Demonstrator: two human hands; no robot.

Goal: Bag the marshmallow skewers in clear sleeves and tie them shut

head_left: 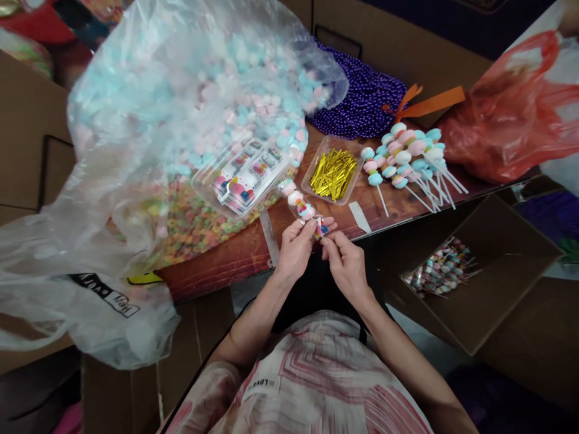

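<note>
One big clear bag (199, 66) of pale candies (257, 108) fills the upper left of the frame. A cardboard box (506, 259) sits lower right. Right of centre, a pile of candy sticks (407, 147) lies beside a tray (339, 143) of gold ties (333, 175). At mid-frame, the left hand (294, 248) and right hand (347, 264) pinch the lower end of a wrapped candy stick (296, 200).

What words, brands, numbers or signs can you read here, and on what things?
"LOVE": shirt; marks beside it too small.
"Happy": whitish plastic bag; the adjoining word is possibly "every".
Printed packaging in clear tray: too blurred to read.
Held candy wrapper: any lettering too small to read.
</note>
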